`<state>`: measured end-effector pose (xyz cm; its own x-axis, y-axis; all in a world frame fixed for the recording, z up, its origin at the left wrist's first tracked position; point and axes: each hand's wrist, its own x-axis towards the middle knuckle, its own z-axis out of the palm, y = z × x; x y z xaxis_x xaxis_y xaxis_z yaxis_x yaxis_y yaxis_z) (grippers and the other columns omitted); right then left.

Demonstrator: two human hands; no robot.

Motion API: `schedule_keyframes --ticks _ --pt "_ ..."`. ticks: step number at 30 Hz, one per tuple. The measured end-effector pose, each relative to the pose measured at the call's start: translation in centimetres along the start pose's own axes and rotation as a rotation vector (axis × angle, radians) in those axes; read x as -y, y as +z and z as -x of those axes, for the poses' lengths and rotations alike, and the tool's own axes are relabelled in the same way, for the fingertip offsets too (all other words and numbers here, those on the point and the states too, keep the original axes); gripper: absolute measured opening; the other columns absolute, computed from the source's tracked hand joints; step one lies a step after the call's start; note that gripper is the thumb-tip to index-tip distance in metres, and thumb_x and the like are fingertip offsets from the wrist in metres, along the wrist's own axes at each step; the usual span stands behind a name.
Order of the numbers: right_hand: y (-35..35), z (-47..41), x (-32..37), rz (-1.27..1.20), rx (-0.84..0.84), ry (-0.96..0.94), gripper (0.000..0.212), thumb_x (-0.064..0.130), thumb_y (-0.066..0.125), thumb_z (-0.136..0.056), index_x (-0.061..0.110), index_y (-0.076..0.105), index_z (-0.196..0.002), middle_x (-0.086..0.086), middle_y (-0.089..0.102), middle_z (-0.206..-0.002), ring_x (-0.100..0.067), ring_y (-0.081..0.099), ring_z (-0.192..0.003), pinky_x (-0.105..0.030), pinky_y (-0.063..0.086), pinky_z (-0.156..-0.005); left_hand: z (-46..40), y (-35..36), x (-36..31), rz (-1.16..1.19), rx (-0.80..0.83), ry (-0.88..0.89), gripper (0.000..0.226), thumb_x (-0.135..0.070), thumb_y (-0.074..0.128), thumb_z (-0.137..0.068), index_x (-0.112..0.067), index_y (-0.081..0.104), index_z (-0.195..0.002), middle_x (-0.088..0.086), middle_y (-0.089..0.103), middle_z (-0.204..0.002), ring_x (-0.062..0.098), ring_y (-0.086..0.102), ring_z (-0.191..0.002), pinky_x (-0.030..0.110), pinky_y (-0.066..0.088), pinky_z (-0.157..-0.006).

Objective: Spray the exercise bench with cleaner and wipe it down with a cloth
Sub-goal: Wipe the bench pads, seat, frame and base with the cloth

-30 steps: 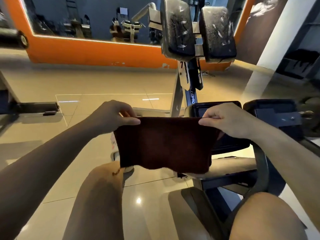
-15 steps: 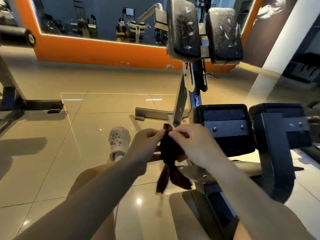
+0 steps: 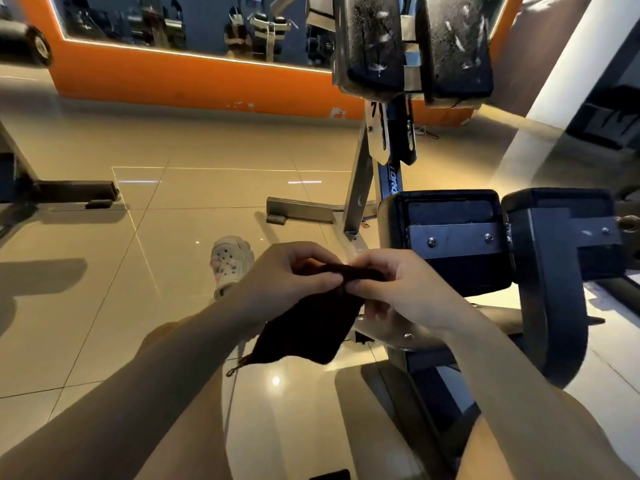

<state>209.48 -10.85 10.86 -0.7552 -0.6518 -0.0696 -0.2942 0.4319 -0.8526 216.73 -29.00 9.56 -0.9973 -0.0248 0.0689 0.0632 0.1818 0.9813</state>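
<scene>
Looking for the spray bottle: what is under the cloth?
Under the hanging cloth show floor tiles, a knee and the machine's metal plate. No bottle shows; whatever lies directly behind the cloth is covered.

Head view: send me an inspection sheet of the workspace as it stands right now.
Surface: glossy tiled floor, bright reflections.
Job's things: dark cloth, folded over, hanging in the air; black machine pads show no wet streaks; spray cleaner: nothing seen.
Clutter: nothing seen.
Grippers: left hand and right hand both pinch the cloth's top edge, fingers close together.
Cables: nothing seen.
Surroundings: orange-framed wall mirror, worn upper pads, white clog.
</scene>
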Motion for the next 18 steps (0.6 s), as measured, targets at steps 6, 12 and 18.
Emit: schedule_keyframes --ticks 6,12,18 --pt "-0.9 0.7 -1.2 0.012 -0.159 -0.014 0.012 0.013 0.069 -0.088 0.025 0.069 -0.091 0.002 0.070 -0.078 -0.010 0.061 -0.056 -0.015 0.046 -0.053 -1.5 -0.6 1.9 -0.373 0.016 0.044 0.031 -0.016 0.075 -0.081 -0.036 0.053 -0.091 -0.012 0.064 -0.090 0.002 0.061 -0.087 0.020 0.053 -0.075" --pt "-1.9 -0.7 -1.9 0.331 -0.289 -0.057 0.010 0.029 0.071 -0.086 0.036 0.065 -0.084 0.022 0.062 -0.078 0.006 0.059 -0.078 -0.009 0.047 -0.059 -6.2 1.0 4.9 -0.519 -0.078 0.075 0.024 -0.009 0.066 -0.087 -0.032 0.062 -0.088 -0.015 0.061 -0.089 0.005 0.056 -0.091 0.007 0.038 -0.074" --pt "-5.0 -4.8 -0.3 0.226 -0.677 -0.178 0.016 0.024 0.071 -0.087 0.036 0.060 -0.086 0.022 0.063 -0.082 -0.005 0.065 -0.079 -0.010 0.051 -0.064 -14.6 8.8 4.3 0.018 -0.844 0.254 0.041 -0.014 0.071 -0.083 -0.033 0.040 -0.102 -0.010 0.037 -0.103 -0.001 0.041 -0.092 0.018 0.045 -0.083"
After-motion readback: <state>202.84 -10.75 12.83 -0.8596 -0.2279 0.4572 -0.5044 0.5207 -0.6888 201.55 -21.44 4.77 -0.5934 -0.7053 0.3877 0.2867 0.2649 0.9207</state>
